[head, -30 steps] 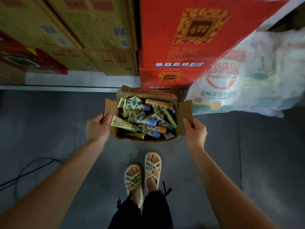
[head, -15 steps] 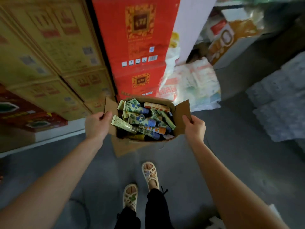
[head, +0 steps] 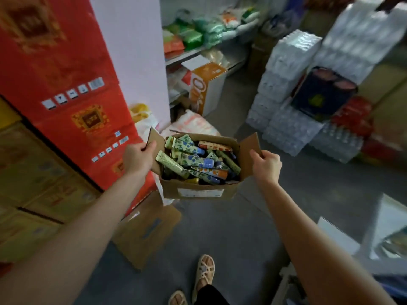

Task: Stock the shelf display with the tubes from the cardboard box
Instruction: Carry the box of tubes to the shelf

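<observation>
A small open cardboard box hangs in the air in front of me, carried between both hands. It is filled with several loose tubes in green, blue and orange prints, lying jumbled. My left hand grips the box's left flap. My right hand grips the right flap. The box is level, above the grey floor.
Tall red cartons and yellow cartons are stacked at my left. A flat cardboard piece lies on the floor below the box. A shelf with bagged goods stands ahead. Wrapped bottle packs are piled at right.
The box has been lifted off the floor and carried while I turned right. The view has swung from the cartons toward the shelf and bottle packs. Both hands keep their hold.
</observation>
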`<action>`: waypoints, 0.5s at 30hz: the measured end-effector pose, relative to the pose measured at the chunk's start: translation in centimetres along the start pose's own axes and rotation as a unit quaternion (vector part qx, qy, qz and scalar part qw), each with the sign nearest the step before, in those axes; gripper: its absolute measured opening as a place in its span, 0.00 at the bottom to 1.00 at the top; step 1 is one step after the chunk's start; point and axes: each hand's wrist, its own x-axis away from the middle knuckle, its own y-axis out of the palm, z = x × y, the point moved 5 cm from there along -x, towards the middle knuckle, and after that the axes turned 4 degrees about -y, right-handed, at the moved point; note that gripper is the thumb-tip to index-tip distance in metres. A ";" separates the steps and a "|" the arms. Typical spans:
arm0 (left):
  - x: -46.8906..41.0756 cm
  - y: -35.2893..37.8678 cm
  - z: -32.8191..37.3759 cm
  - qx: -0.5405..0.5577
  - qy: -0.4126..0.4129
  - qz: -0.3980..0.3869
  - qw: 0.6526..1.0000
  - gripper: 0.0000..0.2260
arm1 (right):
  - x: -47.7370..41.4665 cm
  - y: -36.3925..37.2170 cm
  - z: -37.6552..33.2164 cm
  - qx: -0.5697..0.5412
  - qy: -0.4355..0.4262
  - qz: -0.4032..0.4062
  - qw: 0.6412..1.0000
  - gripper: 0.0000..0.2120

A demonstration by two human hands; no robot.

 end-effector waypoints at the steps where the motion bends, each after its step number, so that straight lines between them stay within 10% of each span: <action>1: -0.3 0.9 1.0 0.002 0.009 -0.008 1.000 0.18 | -0.6 -0.9 0.1 -0.003 0.005 0.014 1.000 0.16; 15: -5.4 21.0 16.4 -0.005 0.102 -0.120 0.987 0.20 | -15.7 -10.4 4.1 -0.020 0.070 0.148 0.986 0.16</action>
